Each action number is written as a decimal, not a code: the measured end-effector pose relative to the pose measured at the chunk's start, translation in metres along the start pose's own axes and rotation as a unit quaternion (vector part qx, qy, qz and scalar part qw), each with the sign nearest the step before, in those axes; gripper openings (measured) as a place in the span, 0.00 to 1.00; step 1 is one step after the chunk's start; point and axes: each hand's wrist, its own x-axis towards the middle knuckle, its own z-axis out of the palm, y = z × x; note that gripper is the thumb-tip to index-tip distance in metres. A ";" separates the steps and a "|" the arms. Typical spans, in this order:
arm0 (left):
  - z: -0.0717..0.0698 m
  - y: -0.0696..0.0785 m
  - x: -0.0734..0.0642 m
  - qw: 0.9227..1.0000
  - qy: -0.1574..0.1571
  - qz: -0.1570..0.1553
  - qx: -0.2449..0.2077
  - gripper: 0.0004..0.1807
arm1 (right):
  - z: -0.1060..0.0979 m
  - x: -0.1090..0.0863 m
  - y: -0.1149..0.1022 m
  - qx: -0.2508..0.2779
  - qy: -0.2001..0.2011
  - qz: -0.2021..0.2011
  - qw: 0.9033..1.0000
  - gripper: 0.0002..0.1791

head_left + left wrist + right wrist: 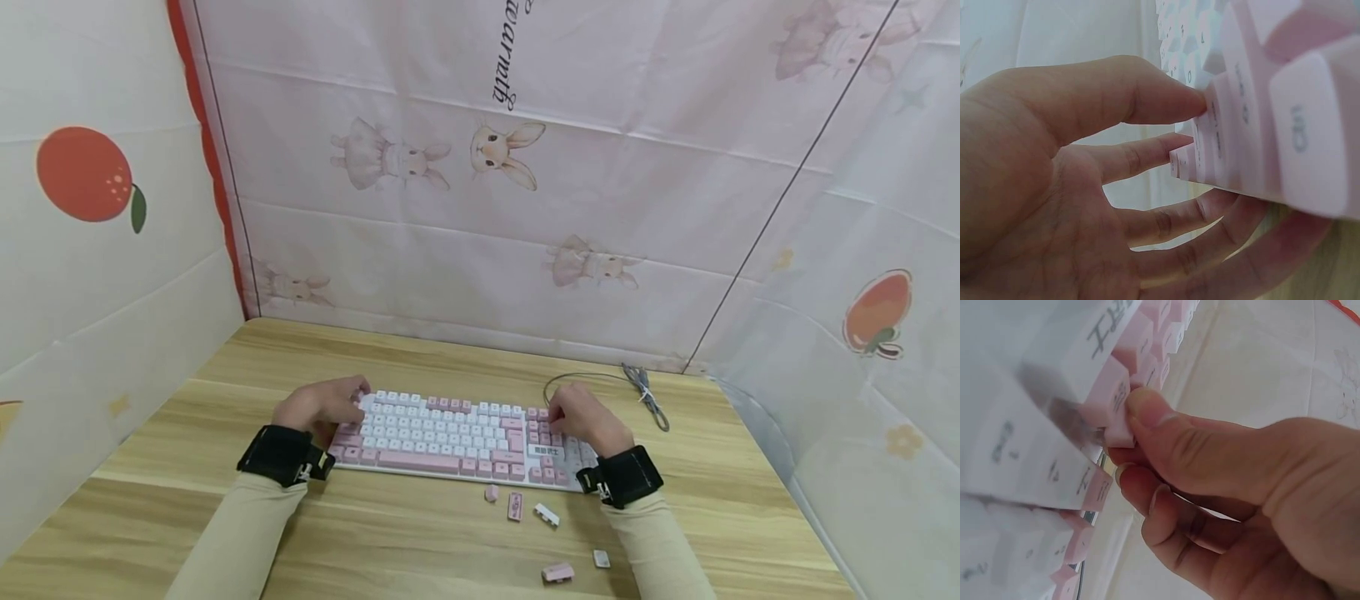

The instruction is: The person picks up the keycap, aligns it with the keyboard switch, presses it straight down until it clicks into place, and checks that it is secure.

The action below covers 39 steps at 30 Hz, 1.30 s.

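Head: I list one keyboard [442, 460] on the table [390, 533]; five loose keycaps [515, 507] in front. Left wrist: left hand [1060, 194], fingers spread, thumb on top, gripping keyboard's left edge. Right wrist: right hand [1285, 500], fingers curled, pinching one pink key [1120, 419], indistinct from the head.

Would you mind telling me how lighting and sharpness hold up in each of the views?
Head view: light soft and even, shadows faint, most legends on the keyboard too small to read. Left wrist view: the left hand shaded against a pale backdrop, the close Ctrl key soft-edged. Right wrist view: the near white keys blurred, the right hand clearer, its underside in shade.
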 end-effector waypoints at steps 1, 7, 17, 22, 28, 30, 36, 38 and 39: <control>0.000 0.000 0.000 1.000 0.000 0.000 -0.001 0.31 | 0.000 0.000 0.000 -0.001 0.000 0.000 1.000 0.06; 0.000 0.000 0.000 1.000 0.001 -0.002 -0.002 0.31 | 0.000 0.000 -0.001 -0.015 0.002 -0.009 1.000 0.06; 0.001 0.000 0.000 1.000 0.003 0.003 0.001 0.30 | 0.001 0.000 0.000 -0.018 0.004 -0.004 1.000 0.05; 0.000 0.000 0.000 1.000 0.001 0.003 0.000 0.31 | 0.002 0.001 0.000 -0.019 0.004 0.001 1.000 0.06; 0.001 -0.001 0.000 1.000 0.003 -0.001 -0.001 0.31 | 0.003 0.001 0.000 -0.010 0.004 0.006 1.000 0.06; 0.001 -0.001 0.000 1.000 0.004 -0.001 -0.001 0.30 | 0.003 0.002 0.001 -0.008 0.003 0.011 1.000 0.06; 0.001 0.000 0.001 1.000 0.004 -0.005 -0.003 0.31 | 0.004 0.003 0.001 -0.009 -0.003 0.005 1.000 0.06; 0.001 0.000 0.001 1.000 0.005 -0.002 0.000 0.31 | 0.004 0.003 0.002 -0.007 -0.005 0.005 1.000 0.07; 0.001 0.001 0.001 1.000 0.005 -0.001 0.001 0.31 | 0.004 0.003 0.002 -0.007 -0.006 0.005 1.000 0.07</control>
